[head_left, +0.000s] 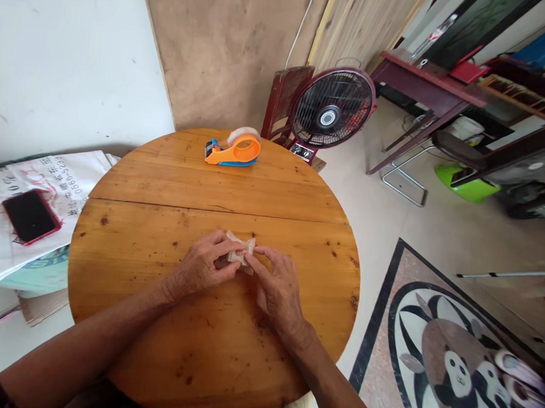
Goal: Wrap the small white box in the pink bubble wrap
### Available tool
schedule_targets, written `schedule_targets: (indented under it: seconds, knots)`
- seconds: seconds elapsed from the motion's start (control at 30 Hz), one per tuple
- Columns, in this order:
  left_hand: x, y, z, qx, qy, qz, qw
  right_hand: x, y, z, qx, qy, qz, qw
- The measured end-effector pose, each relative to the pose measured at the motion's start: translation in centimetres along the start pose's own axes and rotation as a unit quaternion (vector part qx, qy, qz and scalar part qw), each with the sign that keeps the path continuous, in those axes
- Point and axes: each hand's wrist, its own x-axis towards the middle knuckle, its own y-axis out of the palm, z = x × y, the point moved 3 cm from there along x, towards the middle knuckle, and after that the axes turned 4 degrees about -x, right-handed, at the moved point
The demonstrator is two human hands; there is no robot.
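Note:
Both of my hands rest near the middle of a round wooden table [163, 179]. Between them lies a small pale folded piece, paper or tape [241, 247], partly hidden by my fingers. My left hand [204, 264] pinches its left side with curled fingers. On its right side, my right hand [276, 287] grips it with thumb and forefinger. An orange and blue tape dispenser [235, 147] with a clear roll stands at the table's far edge, well away from both hands.
A red floor fan [332, 109] and a wooden chair [286, 97] stand behind the table. To the left a phone in a red case [30, 215] lies on a printed white sack [71, 179]. A panda floor pattern [456, 363] is at right.

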Motion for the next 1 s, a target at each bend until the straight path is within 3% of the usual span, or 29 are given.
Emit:
schedule_targets:
  seconds: [0.17, 0.47, 0.6, 1.0]
  knots:
    - [0.0, 0.0, 0.3, -0.007, -0.005, 0.003, 1.000, 0.5, -0.1, -0.6, -0.009, 0.003, 0.015, 1.000]
    - [0.0, 0.1, 0.3, -0.020, -0.040, 0.011, 0.999, 1.0, 0.0, 0.7, -0.081, -0.041, 0.030, 0.995]
    - [0.0, 0.1, 0.1, -0.014, -0.025, -0.003, 1.000, 0.9, 0.0, 0.1, -0.068, -0.015, 0.062, 0.996]
    - [0.2, 0.1, 0.1, -0.011, -0.027, 0.005, 1.000, 0.8, -0.1, -0.5, -0.027, -0.002, 0.019, 0.999]
